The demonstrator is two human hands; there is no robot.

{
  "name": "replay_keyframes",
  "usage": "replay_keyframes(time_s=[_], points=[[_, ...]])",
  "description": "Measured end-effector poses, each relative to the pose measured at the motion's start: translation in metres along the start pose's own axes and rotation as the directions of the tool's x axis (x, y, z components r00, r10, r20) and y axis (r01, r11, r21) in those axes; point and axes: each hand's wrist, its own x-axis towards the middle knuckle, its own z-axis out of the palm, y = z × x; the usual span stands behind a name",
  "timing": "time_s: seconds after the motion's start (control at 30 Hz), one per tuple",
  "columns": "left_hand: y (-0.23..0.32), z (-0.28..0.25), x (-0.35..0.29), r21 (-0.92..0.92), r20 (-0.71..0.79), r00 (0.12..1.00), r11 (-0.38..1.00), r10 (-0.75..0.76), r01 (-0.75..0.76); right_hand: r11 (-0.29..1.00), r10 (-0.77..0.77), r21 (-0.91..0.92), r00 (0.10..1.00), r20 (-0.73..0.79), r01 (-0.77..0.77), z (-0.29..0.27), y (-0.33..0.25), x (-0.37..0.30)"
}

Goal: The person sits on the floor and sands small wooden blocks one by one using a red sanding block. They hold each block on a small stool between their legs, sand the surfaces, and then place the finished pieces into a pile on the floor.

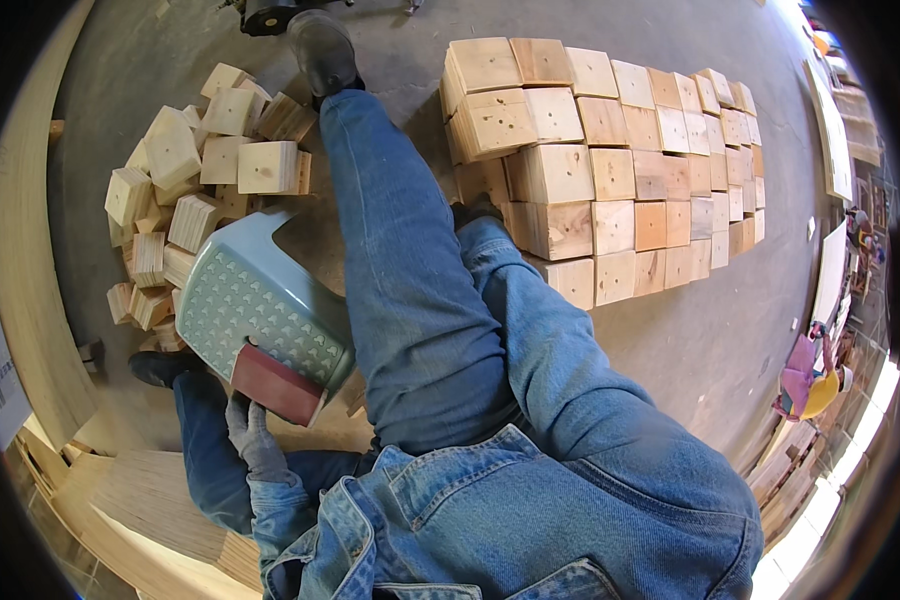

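My left hand [255, 440], in a grey glove, grips the near end of a dark red rectangular block [278, 385]. That block rests against the edge of a pale blue-green plastic stool [255, 300] with a raised pattern on its top. My right arm reaches forward beside my leg to a neat stack of wooden blocks [610, 170]. At its end my right hand [480, 208] is dark and in shadow, close to a wooden block [484, 180] at the stack's left side. Its fingers are hidden, so whether it holds that block does not show.
Left of my outstretched leg lies a loose heap of wooden blocks [175, 150], reaching the stool. Plywood boards [160, 500] lie at the lower left. A person in purple and yellow [810, 380] is at the far right, near wooden pallets [785, 465]. Grey concrete floor [670, 345] lies around the stack.
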Motion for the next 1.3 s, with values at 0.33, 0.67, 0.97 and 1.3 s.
replay_keyframes(time_s=[0.33, 0.67, 0.97, 1.3], points=[[-0.002, -0.001, 0.0, 0.027, 0.027, 0.999, 0.999, 0.022, -0.023, 0.999, 0.009, 0.045, 0.998, 0.06, -0.012, -0.014, 0.018, -0.009], [-0.019, -0.011, -0.001, -0.076, 0.006, 0.996, 0.993, 0.088, -0.087, 1.0, -0.027, 0.018, 0.977, 0.213, 0.024, -0.026, 0.026, -0.062], [-0.037, -0.031, -0.009, -0.17, -0.078, 0.993, 0.98, 0.093, -0.105, 0.992, -0.12, 0.085, 0.937, 0.328, 0.097, -0.039, 0.005, -0.115], [-0.044, -0.049, -0.009, -0.326, -0.227, 0.95, 0.902, 0.216, -0.283, 0.816, -0.082, 0.577, 0.982, 0.17, -0.032, -0.049, 0.022, -0.135]])
